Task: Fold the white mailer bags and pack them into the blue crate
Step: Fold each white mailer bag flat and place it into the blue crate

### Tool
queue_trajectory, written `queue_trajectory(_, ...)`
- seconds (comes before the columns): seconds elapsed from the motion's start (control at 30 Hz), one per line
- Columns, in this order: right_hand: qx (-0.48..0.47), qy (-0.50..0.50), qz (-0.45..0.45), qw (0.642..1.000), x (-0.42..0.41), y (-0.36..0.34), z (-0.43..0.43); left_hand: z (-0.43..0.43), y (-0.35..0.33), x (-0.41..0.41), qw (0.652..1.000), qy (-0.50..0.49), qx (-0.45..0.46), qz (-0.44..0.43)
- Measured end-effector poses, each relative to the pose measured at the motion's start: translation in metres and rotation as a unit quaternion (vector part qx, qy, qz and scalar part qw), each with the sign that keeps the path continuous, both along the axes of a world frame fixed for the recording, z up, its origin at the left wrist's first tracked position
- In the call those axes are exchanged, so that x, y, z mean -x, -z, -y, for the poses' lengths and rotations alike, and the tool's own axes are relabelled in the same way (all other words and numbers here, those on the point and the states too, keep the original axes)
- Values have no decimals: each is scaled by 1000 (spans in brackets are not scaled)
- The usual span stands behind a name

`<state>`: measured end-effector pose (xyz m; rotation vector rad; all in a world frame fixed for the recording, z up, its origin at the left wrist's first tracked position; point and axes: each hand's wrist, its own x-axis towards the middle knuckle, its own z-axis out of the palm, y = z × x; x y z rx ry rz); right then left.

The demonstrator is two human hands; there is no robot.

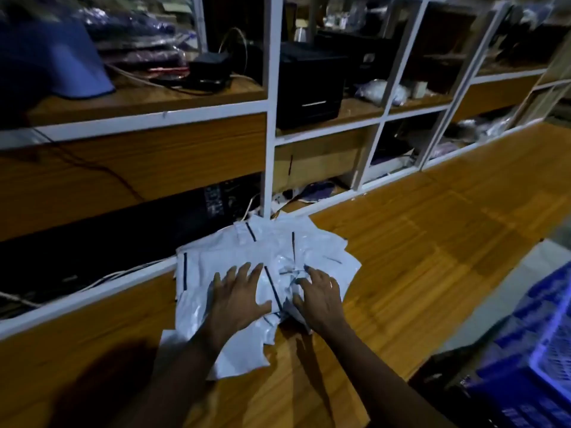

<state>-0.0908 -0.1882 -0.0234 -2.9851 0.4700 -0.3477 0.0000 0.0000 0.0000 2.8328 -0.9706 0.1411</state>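
Observation:
A loose pile of white mailer bags (pixel 234 257) with dark strips lies on the wooden table (pixel 432 242), near its back edge. My left hand (pixel 238 298) lies flat on the pile with its fingers spread. Beside it, my right hand (pixel 319 296) rests on the crumpled middle of the pile, fingers slightly bent; whether they pinch a bag I cannot tell. The blue crate (pixel 531 350) stands below the table's edge at the lower right, partly cut off by the frame.
Behind the table runs a white-framed shelf unit (pixel 272 118) with wooden boards. It holds a black printer (pixel 309 88), cables, a blue cloth thing (pixel 52 57) and wrapped goods. A dark box (pixel 438 372) sits by the crate.

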Motion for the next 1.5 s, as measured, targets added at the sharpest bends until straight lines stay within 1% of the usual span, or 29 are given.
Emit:
queue_trajectory(0.07, -36, 12, -7, 999, -6, 3, -8, -11, 10, -2, 999, -1, -11, -33)
queue_trajectory(0.1, -37, 17, -8, 999, -9, 6, -12, -17, 18, -3, 999, -2, -29, -41)
queue_trajectory(0.17, -41, 28, -9, 999, -15, 12, -19, -27, 31, -9, 996, -10, -77, -50)
queue_trajectory(0.23, -55, 34, -6, 998, -22, 13, -25, -29, 35, -14, 994, -7, -99, -49)
queue_trajectory(0.3, -84, 43, -34, 995, -30, 13, -30, -28, 37, -17, 992, -9, -117, -56)
queue_trajectory(0.37, -100, 50, -27, 993, -33, 16, -34, -27, 40, -20, 993, 5, -105, -49)
queue_trajectory(0.4, -100, 51, -12, 994, -33, 18, -36, -26, 43, -21, 996, 15, -87, -31)
queue_trajectory(0.53, -97, 57, 83, 990, -18, 22, -36, -19, 41, -12, 999, 43, -13, 18)
queue_trajectory(0.67, -141, 74, 139, 977, 15, 22, -27, -7, 34, 12, 994, 98, 17, 53)
queue_trajectory(0.77, -177, 86, 153, 968, 44, 27, -12, 11, 30, 37, 992, 121, 26, 35)
queue_trajectory(0.9, -189, 107, 140, 966, 84, 29, 14, 42, 36, 77, 989, 149, 24, 1)
queue_trajectory(1.07, -204, 113, 75, 969, 132, 35, 54, 75, 53, 125, 982, 183, 32, -12)
queue_trajectory(1.2, -189, 139, 12, 972, 152, 38, 73, 88, 69, 153, 983, 182, 7, -30)
queue_trajectory(1.3, -175, 137, -19, 975, 159, 40, 80, 88, 80, 167, 985, 155, -30, -64)
queue_trajectory(1.37, -149, 135, -43, 979, 166, 45, 81, 81, 87, 175, 988, 135, -37, -68)
queue_trajectory(1.43, -86, 136, -72, 984, 172, 52, 82, 73, 96, 182, 990, 112, -51, -67)
queue_trajectory(1.5, -56, 141, -58, 987, 176, 58, 81, 66, 107, 189, 993, 93, -47, -57)
